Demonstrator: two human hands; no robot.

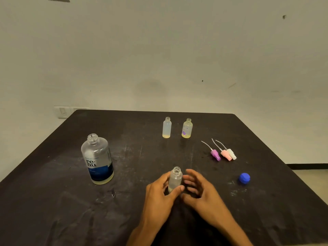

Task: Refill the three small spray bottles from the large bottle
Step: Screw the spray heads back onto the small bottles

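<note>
The large clear bottle (98, 159) with a blue label stands uncapped at the left, a little yellowish liquid at its bottom. A small clear spray bottle (175, 178) without its top stands upright in the near middle. My left hand (162, 194) grips it, thumb across its lower front. My right hand (198, 189) hovers just right of it, fingers spread and relaxed. Two more small open bottles stand farther back: a plain one (167, 127) and one with a purple flower (187, 128). Each holds a thin layer of yellowish liquid.
Three spray tops with dip tubes lie at the right: purple (215, 155), pink (225, 154) and white (232, 153). A blue cap (244, 178) lies nearer on the right. The black table (71, 210) ends at a pale wall behind.
</note>
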